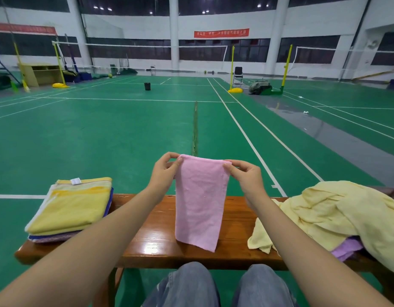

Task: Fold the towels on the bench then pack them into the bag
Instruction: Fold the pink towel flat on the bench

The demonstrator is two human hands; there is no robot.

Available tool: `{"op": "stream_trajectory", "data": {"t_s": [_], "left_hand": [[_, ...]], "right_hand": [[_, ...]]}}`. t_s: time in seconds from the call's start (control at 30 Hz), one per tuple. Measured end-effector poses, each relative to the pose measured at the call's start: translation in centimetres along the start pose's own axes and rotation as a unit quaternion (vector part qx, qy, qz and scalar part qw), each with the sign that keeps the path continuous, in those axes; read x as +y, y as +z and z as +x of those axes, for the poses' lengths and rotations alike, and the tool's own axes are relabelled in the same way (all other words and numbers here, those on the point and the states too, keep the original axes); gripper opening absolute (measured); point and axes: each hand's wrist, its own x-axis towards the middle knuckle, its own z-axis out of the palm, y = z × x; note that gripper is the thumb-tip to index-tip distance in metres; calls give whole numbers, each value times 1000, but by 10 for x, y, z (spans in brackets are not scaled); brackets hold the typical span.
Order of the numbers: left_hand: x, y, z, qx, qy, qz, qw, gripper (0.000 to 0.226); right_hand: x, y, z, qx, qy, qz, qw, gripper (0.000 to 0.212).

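Observation:
A pink towel [200, 202] hangs lengthwise over the middle of the wooden bench [156, 244]. My left hand [165, 171] pinches its top left corner and my right hand [247, 176] pinches its top right corner, both raised above the bench. On the bench's left end lies a stack of folded towels [72, 209], a yellow one on top, blue and purple ones beneath. A loose heap of unfolded towels [333, 216] covers the right end, pale yellow over a purple one [347, 249]. No bag is in view.
The bench stands on a green badminton court floor [103, 134] with white lines. My knees in jeans [216, 284] are just in front of the bench. Net posts, a chair [238, 74] and a black bin [147, 85] stand far off.

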Motion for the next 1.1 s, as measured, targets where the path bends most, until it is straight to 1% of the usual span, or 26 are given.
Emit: {"op": "stream_trajectory", "data": {"t_s": [0.23, 0.3, 0.43, 0.6, 0.8, 0.97, 1.1], "left_hand": [[5, 7, 7, 25, 7, -48, 999, 13], [5, 8, 12, 33, 4, -61, 998, 14], [4, 11, 28, 42, -13, -75, 996, 12], [7, 17, 57, 66, -33, -113, 991, 9], [18, 14, 76, 74, -10, -127, 989, 10], [5, 13, 48, 73, -35, -135, 988, 10], [-16, 12, 7, 74, -64, -115, 989, 11]], "right_hand": [[-9, 10, 12, 71, -34, 17, 997, 5], [-10, 13, 20, 81, -38, 26, 996, 7], [-11, 17, 41, 76, -39, 40, 996, 13], [-13, 25, 72, 60, -42, 74, 995, 12], [-15, 29, 89, 49, -62, 83, 993, 10], [0, 21, 62, 40, -34, 60, 997, 8], [22, 11, 24, 40, -11, 30, 999, 7]]}}
